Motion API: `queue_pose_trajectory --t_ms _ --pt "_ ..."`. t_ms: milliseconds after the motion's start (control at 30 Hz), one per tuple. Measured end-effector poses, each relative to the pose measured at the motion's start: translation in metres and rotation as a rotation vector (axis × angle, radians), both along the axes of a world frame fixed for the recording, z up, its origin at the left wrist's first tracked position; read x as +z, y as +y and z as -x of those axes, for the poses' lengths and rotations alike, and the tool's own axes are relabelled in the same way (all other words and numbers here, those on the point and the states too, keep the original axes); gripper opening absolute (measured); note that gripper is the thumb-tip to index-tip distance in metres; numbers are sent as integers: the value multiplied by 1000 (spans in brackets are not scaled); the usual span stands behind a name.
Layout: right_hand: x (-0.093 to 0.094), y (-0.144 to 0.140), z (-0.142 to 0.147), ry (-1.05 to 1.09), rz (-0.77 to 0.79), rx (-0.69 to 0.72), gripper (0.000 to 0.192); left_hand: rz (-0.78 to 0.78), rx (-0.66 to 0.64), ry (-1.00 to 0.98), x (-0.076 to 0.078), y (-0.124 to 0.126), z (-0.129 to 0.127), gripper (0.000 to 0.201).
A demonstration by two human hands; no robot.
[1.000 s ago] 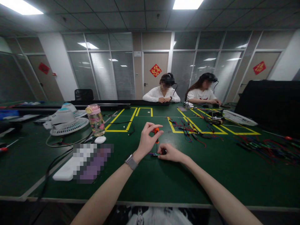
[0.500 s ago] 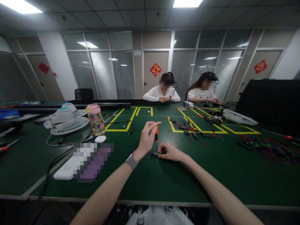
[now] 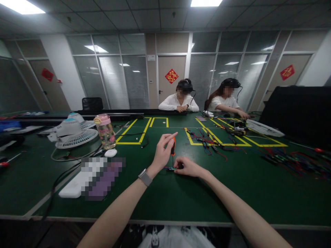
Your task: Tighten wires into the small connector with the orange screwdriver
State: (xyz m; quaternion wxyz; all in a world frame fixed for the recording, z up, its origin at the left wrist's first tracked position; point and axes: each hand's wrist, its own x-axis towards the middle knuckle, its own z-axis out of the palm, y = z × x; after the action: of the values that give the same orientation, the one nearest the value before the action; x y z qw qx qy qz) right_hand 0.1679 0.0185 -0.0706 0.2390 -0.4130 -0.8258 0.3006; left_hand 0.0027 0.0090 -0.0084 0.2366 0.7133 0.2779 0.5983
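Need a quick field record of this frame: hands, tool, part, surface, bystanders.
left hand: grips screwdriver, upright, tip down on the part
right hand: pins small part to the table
table: green, yellow taped boxes
left side: fan, bottle
right side: loose wires
far side: two people seated

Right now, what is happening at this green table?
A person works at the green table. The left hand holds a small orange screwdriver upright, tip down on a small electronic part. The right hand pins that part to the table. Two other people sit across, beyond loose coloured wires.
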Motion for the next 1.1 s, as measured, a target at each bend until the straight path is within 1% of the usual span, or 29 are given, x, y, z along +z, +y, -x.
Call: queue_pose_trajectory --t_ms 67,100,133,267,300,367,433,567,633,700,833,900,967,1033,1100 --pt "0 0 0 3 -4 7 10 4 -77 16 -1 -1 -1 36" --pt "0 0 0 3 -4 9 10 3 -95 23 -1 -1 -1 36" --pt "0 0 0 2 -5 8 10 -6 -85 29 -1 -2 -2 36" --pt "-2 1 -1 0 -15 2 10 -102 96 87 1 -4 -1 24" --pt "-3 1 0 2 -16 2 10 -116 127 101 2 -4 -1 22" --pt "-3 2 0 9 -15 5 11 -123 142 118 3 -5 0 21" --pt "-3 2 0 13 -12 9 11 -124 105 125 3 -5 1 25" --pt "-3 1 -1 17 2 13 11 -107 -32 102 2 -6 -1 34" --pt "-3 1 -1 19 7 14 11 -93 -39 84 1 -6 -2 34" --pt "-2 1 -1 18 8 13 10 -113 24 81 0 -6 -2 31" --pt "-3 2 -1 16 1 1 11 -185 207 110 0 -6 0 18" --pt "-3 2 -1 12 4 -1 11 -185 230 114 1 -5 1 16" --pt "-3 2 -1 12 12 -2 11 -166 180 117 1 -4 2 23" --pt "-3 2 -1 16 15 0 11 -144 93 108 1 -4 2 31" --pt "-2 1 -1 12 11 2 11 -120 30 92 2 -5 2 33"
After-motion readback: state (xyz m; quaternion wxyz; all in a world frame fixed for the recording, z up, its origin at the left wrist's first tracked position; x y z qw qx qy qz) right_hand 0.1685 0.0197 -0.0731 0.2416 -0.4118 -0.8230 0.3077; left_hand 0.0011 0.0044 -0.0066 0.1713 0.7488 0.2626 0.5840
